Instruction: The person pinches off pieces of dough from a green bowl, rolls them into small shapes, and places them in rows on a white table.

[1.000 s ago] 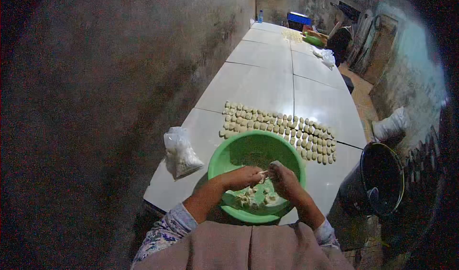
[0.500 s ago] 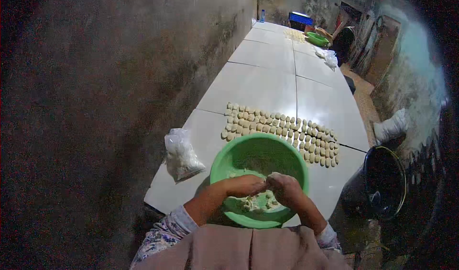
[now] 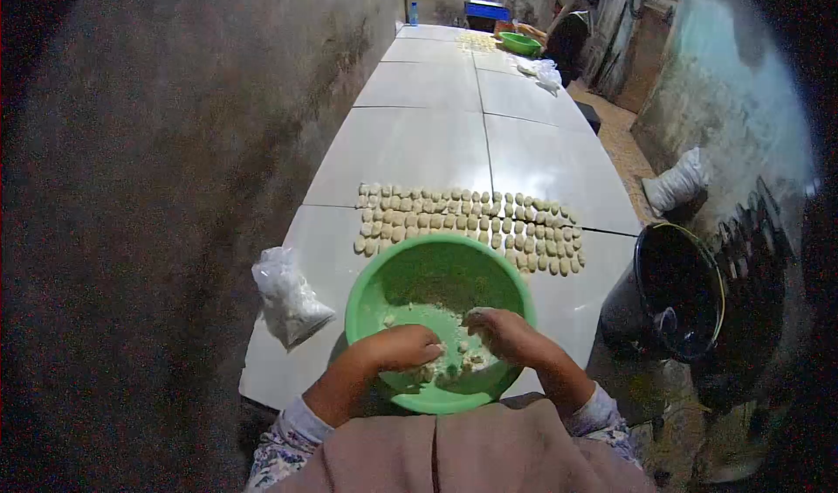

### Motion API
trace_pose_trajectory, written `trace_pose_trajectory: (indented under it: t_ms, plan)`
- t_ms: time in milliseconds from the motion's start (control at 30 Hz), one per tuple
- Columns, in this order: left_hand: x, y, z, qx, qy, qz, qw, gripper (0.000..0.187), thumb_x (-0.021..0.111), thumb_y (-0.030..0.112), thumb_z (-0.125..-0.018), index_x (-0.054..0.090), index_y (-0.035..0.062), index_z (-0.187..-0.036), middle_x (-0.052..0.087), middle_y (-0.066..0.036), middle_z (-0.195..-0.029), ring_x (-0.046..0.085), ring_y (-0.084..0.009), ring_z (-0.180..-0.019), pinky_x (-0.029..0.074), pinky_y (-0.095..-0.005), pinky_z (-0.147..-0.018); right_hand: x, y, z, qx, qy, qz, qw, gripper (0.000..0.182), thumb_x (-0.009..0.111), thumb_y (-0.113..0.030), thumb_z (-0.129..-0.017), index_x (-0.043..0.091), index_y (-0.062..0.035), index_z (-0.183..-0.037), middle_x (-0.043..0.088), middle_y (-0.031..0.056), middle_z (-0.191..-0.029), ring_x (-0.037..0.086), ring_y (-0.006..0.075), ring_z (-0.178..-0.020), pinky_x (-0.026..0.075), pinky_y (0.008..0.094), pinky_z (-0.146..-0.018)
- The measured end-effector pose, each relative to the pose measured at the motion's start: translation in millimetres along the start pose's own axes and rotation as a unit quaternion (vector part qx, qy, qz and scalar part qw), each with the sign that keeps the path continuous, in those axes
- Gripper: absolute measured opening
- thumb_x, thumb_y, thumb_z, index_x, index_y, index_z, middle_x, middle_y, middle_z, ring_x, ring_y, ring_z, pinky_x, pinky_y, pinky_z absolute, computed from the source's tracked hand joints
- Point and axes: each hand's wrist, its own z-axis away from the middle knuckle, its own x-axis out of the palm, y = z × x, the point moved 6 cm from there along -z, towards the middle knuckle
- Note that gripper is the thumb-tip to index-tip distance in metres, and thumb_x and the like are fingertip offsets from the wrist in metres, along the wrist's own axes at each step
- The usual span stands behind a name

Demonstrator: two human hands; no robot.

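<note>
A green plastic bowl [image 3: 371, 288] stands at the near end of the white tiled table, with crumbly pale dough [image 3: 471, 358] scattered over its bottom. My left hand [image 3: 397, 349] is inside the bowl at the left, its fingers curled down round some of the crumbs; its fingertips are partly hidden. Across from it, my right hand [image 3: 511, 336] hangs over the right side of the dough, fingers bent but apart, with white residue on the tips. Just beyond the bowl, small oval dough pieces [image 3: 471, 222] lie in several rows.
A clear plastic bag of white powder [image 3: 292, 301] lies left of the bowl. A dark bucket [image 3: 672, 292] stands right of the table [image 3: 419, 152]. Farther off are a white plastic bag [image 3: 543, 74], another green bowl [image 3: 520, 44], a blue crate [image 3: 486, 10] and a bottle [image 3: 413, 13].
My hands were close together over the dough; now they are apart, the left lower and to the left. The view has shifted, so the table and bowl appear farther left.
</note>
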Motion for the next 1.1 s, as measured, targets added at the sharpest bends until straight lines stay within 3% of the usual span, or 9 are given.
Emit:
trace_pose_trajectory:
  t_ms: [133, 267, 367, 433, 767, 867, 933, 1000, 1100]
  plan:
    - [-5, 3, -2, 0.013, 0.132, -0.114, 0.985, 0.038, 0.054, 0.024, -0.085, 0.060, -0.0022, -0.111, 0.064, -0.021, -0.102, 0.061, -0.0361, -0.097, 0.046, -0.0434, -0.089, -15, -15, -15, -0.006, 0.032, 0.062, 0.998, 0.022, 0.051, -0.002, -0.083, 0.060, -0.0006, -0.103, 0.062, 0.0214, -0.096, 0.062, 0.0361, -0.091, 0.048, 0.0413, -0.079]
    - [-49, 31, -10, -0.009, 0.177, -0.087, 0.980, 0.036, 0.054, 0.021, -0.085, 0.059, 0.0073, -0.118, 0.060, -0.019, -0.113, 0.059, -0.0332, -0.103, 0.046, -0.0412, -0.091, -30, -17, -38, 0.056, 0.061, 0.077, 0.994, 0.033, 0.054, -0.034, -0.089, 0.066, -0.0040, -0.094, 0.063, 0.0212, -0.081, 0.063, 0.0380, -0.080, 0.048, 0.0450, -0.074]
    - [-83, 23, -34, -0.029, 0.296, 0.002, 0.955, 0.030, 0.055, 0.014, -0.082, 0.064, 0.0065, -0.109, 0.065, -0.015, -0.103, 0.063, -0.0288, -0.096, 0.048, -0.0371, -0.086, -24, 2, -67, 0.052, 0.111, 0.054, 0.991, 0.031, 0.066, -0.031, -0.083, 0.059, -0.0016, -0.080, 0.051, 0.0050, -0.057, 0.047, 0.0179, -0.051, 0.043, 0.0347, -0.057]
    - [-85, -1, -57, -0.016, 0.299, 0.075, 0.951, 0.028, 0.055, 0.012, -0.082, 0.064, 0.0058, -0.107, 0.066, -0.014, -0.100, 0.063, -0.0263, -0.092, 0.049, -0.0359, -0.085, -20, 5, -80, 0.067, 0.111, 0.088, 0.988, 0.050, 0.045, -0.053, -0.088, 0.067, -0.0079, -0.093, 0.065, 0.0215, -0.081, 0.062, 0.0408, -0.079, 0.047, 0.0500, -0.074]
    - [-101, -51, -51, -0.009, 0.423, 0.240, 0.874, 0.018, 0.058, 0.014, -0.081, 0.065, 0.0055, -0.095, 0.066, -0.009, -0.094, 0.062, -0.0215, -0.088, 0.048, -0.0368, -0.081, 43, -3, -58, -0.019, -0.151, 0.096, 0.984, 0.044, 0.062, -0.009, -0.079, 0.050, -0.0035, -0.121, 0.058, 0.0196, -0.113, 0.056, 0.0362, -0.103, 0.044, 0.0422, -0.089]
    - [-118, -17, -13, -0.039, 0.644, -0.154, 0.749, 0.032, 0.066, 0.028, -0.077, 0.064, 0.0111, -0.104, 0.061, -0.012, -0.109, 0.051, -0.0331, -0.111, 0.035, -0.0545, -0.093, 70, -9, -44, -0.121, -0.266, 0.075, 0.953, 0.049, 0.062, -0.008, -0.077, 0.050, -0.0062, -0.125, 0.059, 0.0186, -0.113, 0.057, 0.0335, -0.104, 0.045, 0.0417, -0.089]
    - [-118, -28, -25, -0.094, 0.580, -0.126, 0.799, 0.035, 0.065, 0.028, -0.078, 0.063, 0.0124, -0.110, 0.061, -0.013, -0.112, 0.052, -0.0329, -0.111, 0.037, -0.0521, -0.093, 72, -42, -32, -0.148, -0.346, 0.093, 0.922, 0.039, 0.063, -0.017, -0.082, 0.053, -0.0063, -0.119, 0.062, 0.0177, -0.108, 0.061, 0.0322, -0.099, 0.048, 0.0425, -0.085]
    - [-108, -47, -42, -0.197, 0.435, -0.071, 0.876, 0.043, 0.063, 0.026, -0.079, 0.060, 0.0149, -0.120, 0.060, -0.014, -0.117, 0.055, -0.0326, -0.111, 0.041, -0.0473, -0.094, 71, -38, -56, -0.138, -0.244, 0.168, 0.945, 0.041, 0.065, -0.020, -0.080, 0.055, -0.0087, -0.118, 0.063, 0.0171, -0.107, 0.062, 0.0338, -0.096, 0.049, 0.0435, -0.083]
    - [-105, -40, -53, -0.146, 0.389, -0.060, 0.908, 0.037, 0.057, 0.020, -0.081, 0.061, 0.0155, -0.118, 0.060, -0.014, -0.115, 0.057, -0.0347, -0.106, 0.044, -0.0448, -0.091, 88, -35, -103, -0.155, -0.209, 0.250, 0.933, 0.044, 0.063, -0.023, -0.081, 0.053, -0.0075, -0.121, 0.061, 0.0194, -0.109, 0.059, 0.0359, -0.099, 0.048, 0.0448, -0.084]
